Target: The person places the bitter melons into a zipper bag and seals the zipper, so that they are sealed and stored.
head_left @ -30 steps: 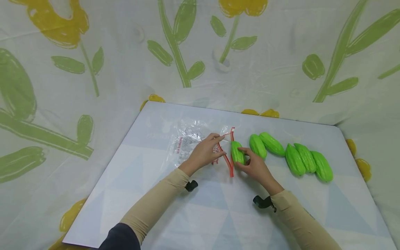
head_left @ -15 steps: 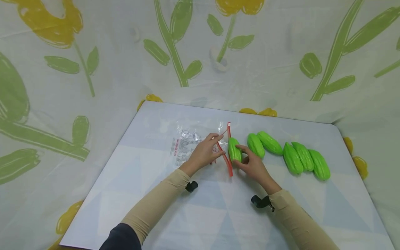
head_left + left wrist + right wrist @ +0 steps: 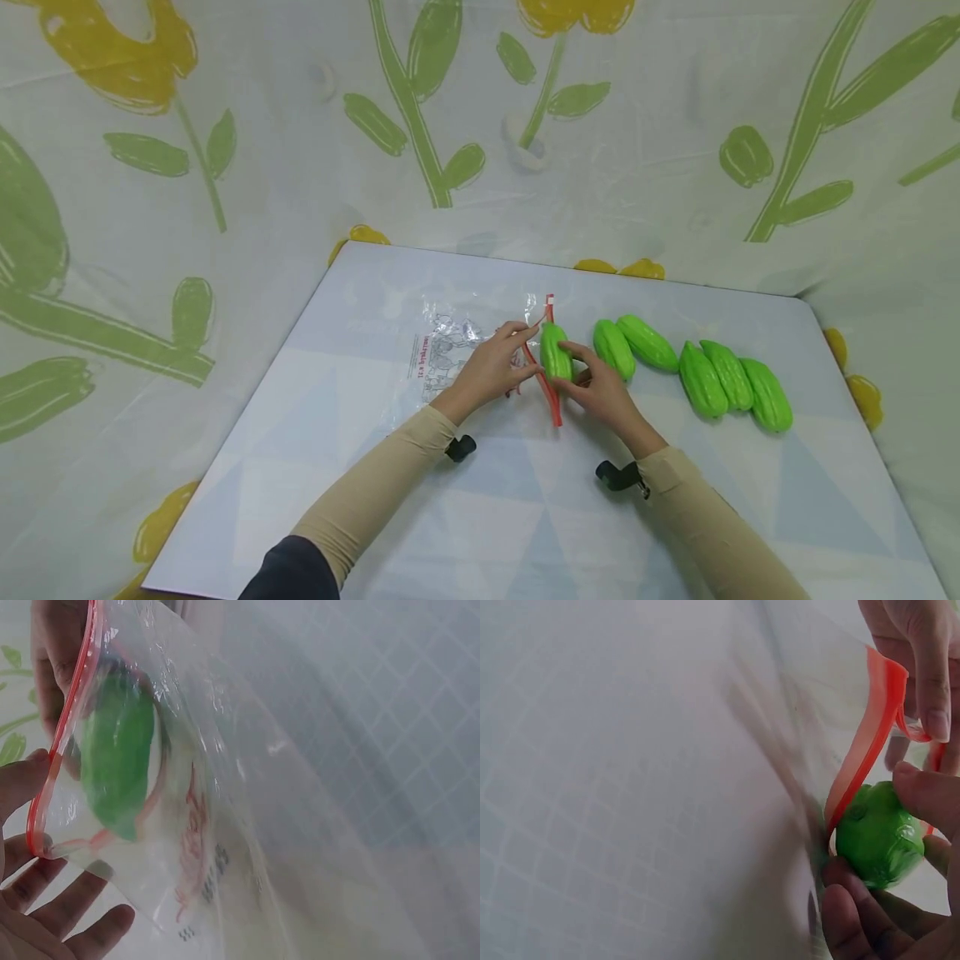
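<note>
My left hand [image 3: 489, 364] pinches the red zip edge of a clear plastic zip bag [image 3: 442, 346], and its mouth gapes toward the right. In the left wrist view, the thumb and a finger hold the red strip [image 3: 71, 712] while the other fingers spread behind the film. My right hand [image 3: 609, 396] grips a bright green, ridged gourd [image 3: 556, 353] right at that mouth. Through the film the left wrist view shows the green gourd [image 3: 118, 754]. The right wrist view has its rounded end [image 3: 881, 836] between thumb and fingers, beside the red strip [image 3: 866, 742].
Several more green gourds lie to the right: a near pair, one upright [image 3: 613, 348] and one slanted [image 3: 648, 343], then a farther cluster [image 3: 726, 377]. They rest on a pale table [image 3: 480, 517] with its back edge against a flower-print cloth [image 3: 645, 192].
My right hand has moved left with the gourd, bringing it over the red-edged mouth of the bag. The left hand keeps its pinch on the edge.
</note>
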Action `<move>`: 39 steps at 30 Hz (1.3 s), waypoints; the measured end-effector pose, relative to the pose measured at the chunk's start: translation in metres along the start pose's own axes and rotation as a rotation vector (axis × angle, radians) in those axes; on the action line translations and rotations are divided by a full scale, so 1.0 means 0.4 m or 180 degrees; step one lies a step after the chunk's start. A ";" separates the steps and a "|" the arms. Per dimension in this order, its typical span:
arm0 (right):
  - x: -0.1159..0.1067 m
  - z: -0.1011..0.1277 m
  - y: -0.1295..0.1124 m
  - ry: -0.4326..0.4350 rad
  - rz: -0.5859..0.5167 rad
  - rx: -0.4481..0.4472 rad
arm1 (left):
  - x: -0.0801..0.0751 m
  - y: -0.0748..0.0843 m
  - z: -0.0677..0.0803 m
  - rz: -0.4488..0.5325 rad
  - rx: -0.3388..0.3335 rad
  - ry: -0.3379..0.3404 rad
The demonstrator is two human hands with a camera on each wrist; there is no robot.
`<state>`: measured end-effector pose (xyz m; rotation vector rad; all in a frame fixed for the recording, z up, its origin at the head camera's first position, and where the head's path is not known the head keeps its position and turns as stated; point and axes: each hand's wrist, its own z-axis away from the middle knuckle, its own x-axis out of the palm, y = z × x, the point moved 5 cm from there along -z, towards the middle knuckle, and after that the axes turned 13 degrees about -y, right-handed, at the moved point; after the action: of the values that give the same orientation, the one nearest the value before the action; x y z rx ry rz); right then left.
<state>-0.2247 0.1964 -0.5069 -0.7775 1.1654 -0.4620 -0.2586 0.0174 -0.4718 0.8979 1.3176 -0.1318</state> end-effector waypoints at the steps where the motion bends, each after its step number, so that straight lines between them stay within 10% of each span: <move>1: 0.002 -0.002 0.001 -0.0023 0.0019 0.0014 | 0.000 0.000 0.000 -0.0010 -0.0010 -0.0002; 39: 0.026 -0.014 0.007 -0.0256 -0.0304 -0.0109 | 0.004 -0.007 0.003 0.0043 0.0037 -0.0037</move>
<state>-0.2266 0.1895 -0.5167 -0.8766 1.0668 -0.4868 -0.2590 0.0153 -0.4745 0.9145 1.3009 -0.1340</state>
